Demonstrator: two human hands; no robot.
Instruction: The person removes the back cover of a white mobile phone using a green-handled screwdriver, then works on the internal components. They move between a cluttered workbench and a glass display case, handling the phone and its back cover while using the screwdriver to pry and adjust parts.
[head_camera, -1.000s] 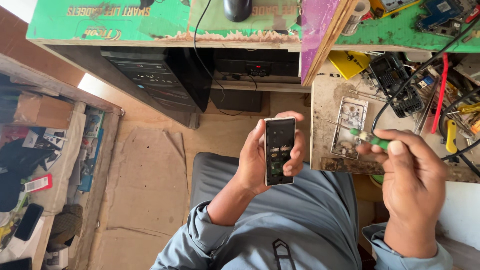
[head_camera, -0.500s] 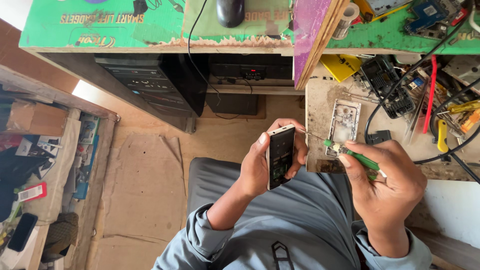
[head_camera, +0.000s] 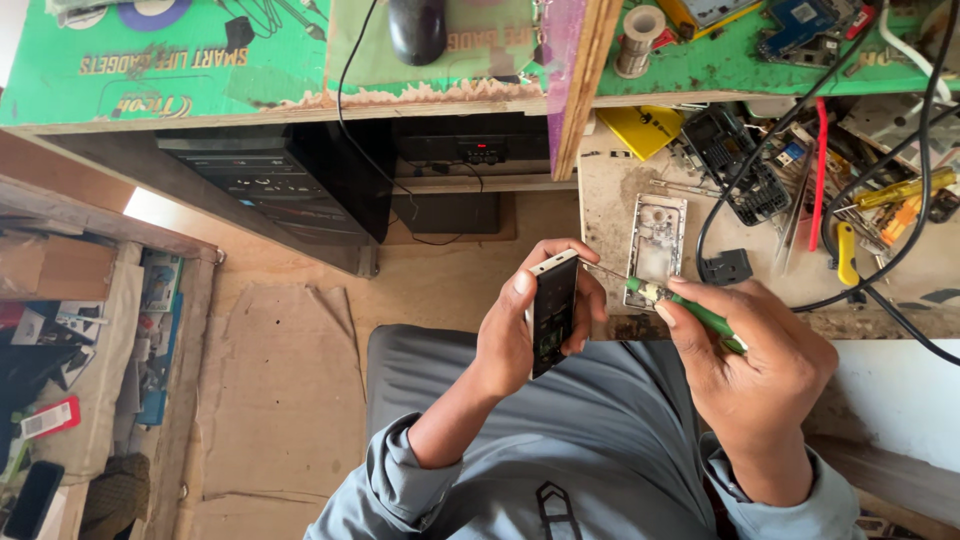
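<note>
We grip the phone (head_camera: 553, 312) firm w/ left hand (head_camera: 520, 325), right hand (head_camera: 745, 350) closed on screwdriver (head_camera: 680, 305), keeping its tip square, prob. at a top-edge screw.

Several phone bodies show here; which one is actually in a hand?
The dark phone gripped upright in the left hand. The pale open shell and the black frame lie untouched on the bench.

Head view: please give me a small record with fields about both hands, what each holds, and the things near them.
left hand: holds a small dark opened phone upright, thumb on its left edge
right hand: grips a green-handled screwdriver
screwdriver tip: points at the phone's upper right edge; contact cannot be told
bench: worn pale wooden bench
near the hands: a pale rectangular phone frame flat on the bench, a small black square part beside it
higher up: black computer mouse on a green surface
</note>
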